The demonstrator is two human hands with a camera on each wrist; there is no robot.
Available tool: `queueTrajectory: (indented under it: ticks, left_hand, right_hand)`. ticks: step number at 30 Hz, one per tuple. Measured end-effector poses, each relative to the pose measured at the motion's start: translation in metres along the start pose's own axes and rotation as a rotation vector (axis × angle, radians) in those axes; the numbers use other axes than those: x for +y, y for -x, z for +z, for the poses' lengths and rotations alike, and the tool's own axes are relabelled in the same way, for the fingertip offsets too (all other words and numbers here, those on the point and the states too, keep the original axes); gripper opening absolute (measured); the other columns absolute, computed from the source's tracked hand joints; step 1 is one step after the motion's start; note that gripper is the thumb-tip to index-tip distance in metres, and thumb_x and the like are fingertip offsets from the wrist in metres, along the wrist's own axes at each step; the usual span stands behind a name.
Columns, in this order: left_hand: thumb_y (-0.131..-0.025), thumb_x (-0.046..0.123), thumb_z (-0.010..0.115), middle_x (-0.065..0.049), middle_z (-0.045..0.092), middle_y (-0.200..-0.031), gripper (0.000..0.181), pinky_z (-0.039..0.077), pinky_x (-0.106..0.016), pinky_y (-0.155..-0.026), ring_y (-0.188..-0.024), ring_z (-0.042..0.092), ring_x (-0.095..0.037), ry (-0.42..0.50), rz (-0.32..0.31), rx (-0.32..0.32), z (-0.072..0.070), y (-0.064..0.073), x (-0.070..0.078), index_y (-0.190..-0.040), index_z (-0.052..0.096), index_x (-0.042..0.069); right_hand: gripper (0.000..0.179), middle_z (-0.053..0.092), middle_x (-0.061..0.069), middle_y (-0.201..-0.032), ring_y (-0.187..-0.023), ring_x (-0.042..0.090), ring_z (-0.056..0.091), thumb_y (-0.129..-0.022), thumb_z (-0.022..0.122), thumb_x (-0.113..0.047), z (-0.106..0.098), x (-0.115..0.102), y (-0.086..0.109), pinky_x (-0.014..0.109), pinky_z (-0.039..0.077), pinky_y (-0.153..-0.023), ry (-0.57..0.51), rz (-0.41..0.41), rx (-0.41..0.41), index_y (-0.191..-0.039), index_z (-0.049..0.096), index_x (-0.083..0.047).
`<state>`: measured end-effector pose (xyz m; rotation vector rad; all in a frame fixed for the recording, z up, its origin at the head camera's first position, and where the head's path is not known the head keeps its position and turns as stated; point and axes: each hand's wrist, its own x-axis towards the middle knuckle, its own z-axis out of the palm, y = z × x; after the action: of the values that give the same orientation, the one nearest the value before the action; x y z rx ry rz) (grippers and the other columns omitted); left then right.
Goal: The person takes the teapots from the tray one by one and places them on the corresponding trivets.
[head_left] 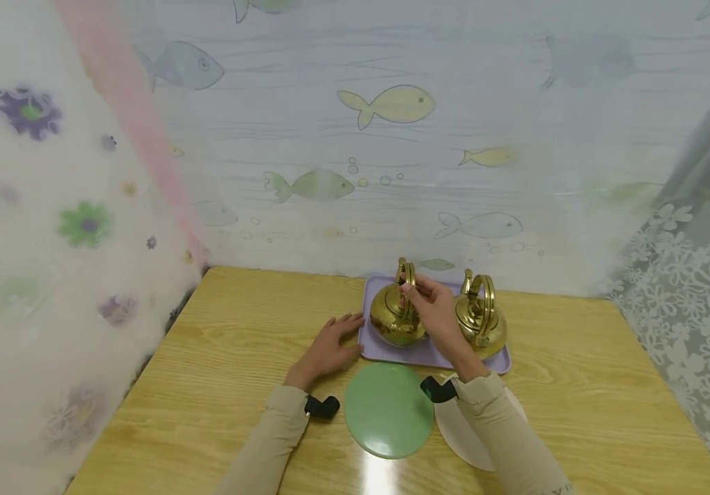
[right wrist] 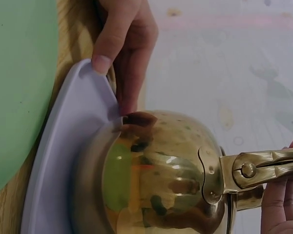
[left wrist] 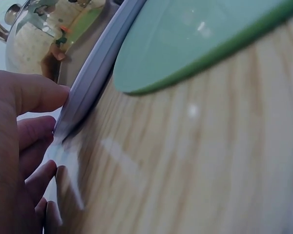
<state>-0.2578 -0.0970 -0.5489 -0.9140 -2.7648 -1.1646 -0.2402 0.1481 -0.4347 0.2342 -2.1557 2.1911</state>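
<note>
- Gripping the left kettle [head_left: 392,324] by its handle [right wrist: 273,163] while steadying the tray [head_left: 434,354] appears to be the step in hand.
- Right hand [head_left: 438,313]: above the tray's left half, fingers and thumb curled on the handle.
- Left hand [head_left: 330,347]: at the tray's left end, fingers extended and spread — touching the edge, grasping nothing.
- Next move, as judged: secure the handle; keep the kettle level and apart from the right kettle [head_left: 490,337], on the tray's right half.
- Left kettle: upright on the tray's left half; polished gold-coloured metal, rounded body — mirror-like, with small marks near the shoulder. Contents cannot be determined.
</note>
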Motion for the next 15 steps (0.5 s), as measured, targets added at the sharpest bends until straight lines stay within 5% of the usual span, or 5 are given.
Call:
queueTrajectory:
  ticks: [8, 15]
  left_hand:
    - [-0.092, 0.025, 0.065, -0.004, 0.047, -0.157, 0.06, 0.018, -0.051, -0.128, -0.149, 0.038, -0.032, -0.003, -0.005, 0.026, 0.0004, 0.0013, 0.0005, -0.148, 0.054, 0.006]
    - [-0.091, 0.023, 0.066, -0.005, 0.049, -0.156, 0.06, 0.019, -0.052, -0.127, -0.147, 0.041, -0.033, 0.001, -0.004, 0.041, -0.0009, 0.0034, 0.0046, -0.147, 0.054, 0.006]
  right_hand:
    - [0.046, 0.06, 0.037, -0.127, -0.105, 0.038, 0.067, -0.105, 0.057, -0.019, -0.0017, -0.0005, -0.0005, 0.023, 0.058, -0.089, 0.02, 0.0, 0.002, -0.14, 0.054, 0.009]
    - [0.042, 0.062, 0.036, -0.121, -0.095, 0.025, 0.07, -0.105, 0.057, -0.016, -0.0011, 0.0017, -0.0014, 0.028, 0.061, -0.083, 0.007, -0.022, 0.005, -0.135, 0.056, 0.013]
